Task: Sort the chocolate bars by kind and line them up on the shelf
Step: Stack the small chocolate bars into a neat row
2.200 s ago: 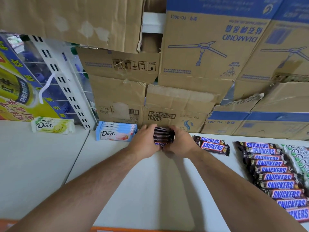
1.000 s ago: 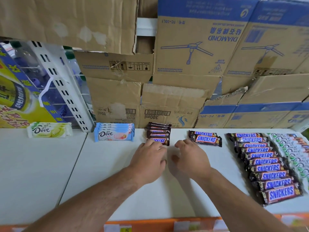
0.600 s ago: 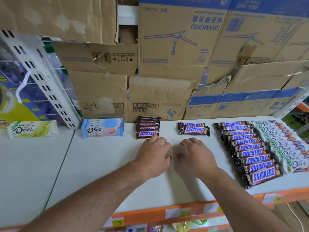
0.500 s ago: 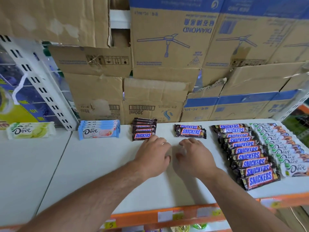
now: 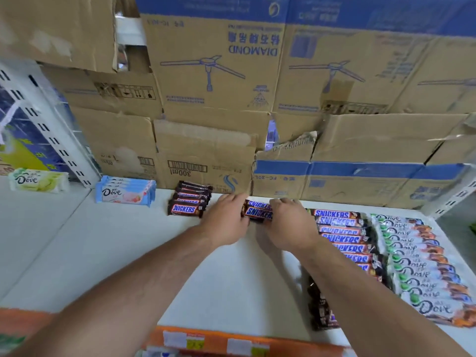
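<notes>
Two Snickers bars (image 5: 257, 211) lie stacked at the back of the white shelf (image 5: 116, 253). My left hand (image 5: 226, 220) grips their left end and my right hand (image 5: 291, 225) grips their right end. A short row of small dark Snickers bars (image 5: 189, 200) sits just left of my hands. To the right runs a long row of Snickers bars (image 5: 342, 235), partly hidden by my right forearm, and beside it a row of Dove bars (image 5: 419, 266). Blue Dove bars (image 5: 126, 193) and a green Dove bar (image 5: 38, 180) lie at the left.
Stacked cardboard boxes (image 5: 219, 99) form a wall right behind the bars. A white perforated upright (image 5: 51, 132) stands at the back left. The shelf's orange front edge (image 5: 231, 341) carries price tags. A seam (image 5: 49, 243) splits the shelf boards at the left.
Both hands have moved from the shelf's middle back to the pair of Snickers bars and taken hold of its ends. The camera has moved closer to the shelf.
</notes>
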